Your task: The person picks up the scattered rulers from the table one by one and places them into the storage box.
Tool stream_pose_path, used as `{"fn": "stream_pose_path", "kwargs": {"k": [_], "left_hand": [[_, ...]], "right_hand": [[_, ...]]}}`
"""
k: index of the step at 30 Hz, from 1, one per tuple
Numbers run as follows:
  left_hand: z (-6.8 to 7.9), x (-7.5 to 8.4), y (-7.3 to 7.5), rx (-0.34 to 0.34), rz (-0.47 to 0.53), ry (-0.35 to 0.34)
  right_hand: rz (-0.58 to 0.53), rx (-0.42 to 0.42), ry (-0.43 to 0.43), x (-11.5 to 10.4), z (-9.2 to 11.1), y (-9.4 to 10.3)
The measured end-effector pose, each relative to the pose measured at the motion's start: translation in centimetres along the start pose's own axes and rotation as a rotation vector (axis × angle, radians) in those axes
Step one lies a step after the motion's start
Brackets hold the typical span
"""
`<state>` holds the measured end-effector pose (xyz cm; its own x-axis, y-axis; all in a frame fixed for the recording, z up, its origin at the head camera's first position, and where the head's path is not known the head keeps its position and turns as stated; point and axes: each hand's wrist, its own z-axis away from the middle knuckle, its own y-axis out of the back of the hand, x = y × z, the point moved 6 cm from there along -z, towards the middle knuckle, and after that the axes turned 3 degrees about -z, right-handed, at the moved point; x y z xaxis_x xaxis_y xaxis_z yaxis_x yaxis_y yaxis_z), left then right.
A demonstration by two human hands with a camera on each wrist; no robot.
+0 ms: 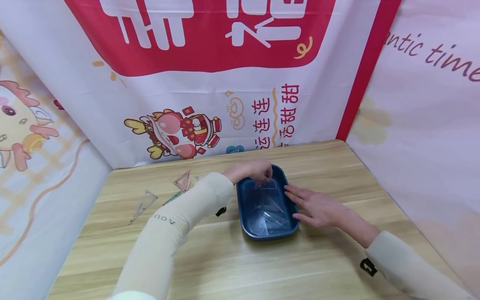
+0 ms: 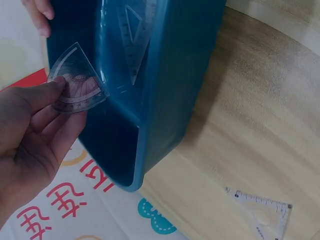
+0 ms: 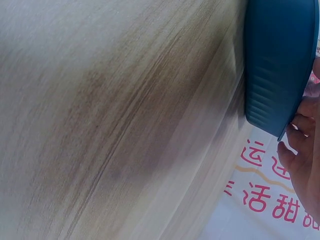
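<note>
My left hand point(image 1: 258, 171) reaches over the far end of a blue plastic bin point(image 1: 241, 208). In the left wrist view its thumb and fingers pinch a clear fan-shaped protractor point(image 2: 75, 82) above the bin's opening. Inside the bin lie several clear plastic pieces point(image 1: 271, 214); one, a set square point(image 2: 142, 47), shows its triangular cutout. My right hand point(image 1: 315, 207) rests with extended fingers against the bin's right rim, thumb lower down the same side. In the right wrist view its fingers point(image 3: 300, 125) meet the bin's edge.
Left of the bin, partly behind my left sleeve, lie a pink set square point(image 1: 182, 182), a green piece point(image 1: 172, 198) and a clear set square point(image 1: 151, 199) on the wooden table point(image 1: 322, 258). Printed cloth point(image 1: 318, 104) hangs along the table's back edge and both sides.
</note>
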<state>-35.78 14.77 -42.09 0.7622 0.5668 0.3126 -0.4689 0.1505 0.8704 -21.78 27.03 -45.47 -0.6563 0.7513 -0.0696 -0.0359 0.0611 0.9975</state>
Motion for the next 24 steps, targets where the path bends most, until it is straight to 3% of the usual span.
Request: {"fn": "stream_pose_path", "kwargs": {"k": [8, 14, 21, 24], "left_hand": [[-0.9, 0.0, 0.5, 0.033, 0.034, 0.014], [-1.5, 0.5, 0.9, 0.049, -0.037, 0.006], [-1.7, -0.2, 0.9, 0.093, -0.172, 0.090], [-1.1, -0.4, 1.1, 0.122, -0.175, 0.117]], "right_hand": [[0.003, -0.019, -0.011, 0.1, -0.2, 0.0], [0.002, -0.010, -0.004, 0.1, -0.2, 0.0], [-0.004, -0.006, -0.009, 0.0, -0.1, -0.1], [-0.012, -0.003, -0.014, 0.1, 0.0, -0.1]]}}
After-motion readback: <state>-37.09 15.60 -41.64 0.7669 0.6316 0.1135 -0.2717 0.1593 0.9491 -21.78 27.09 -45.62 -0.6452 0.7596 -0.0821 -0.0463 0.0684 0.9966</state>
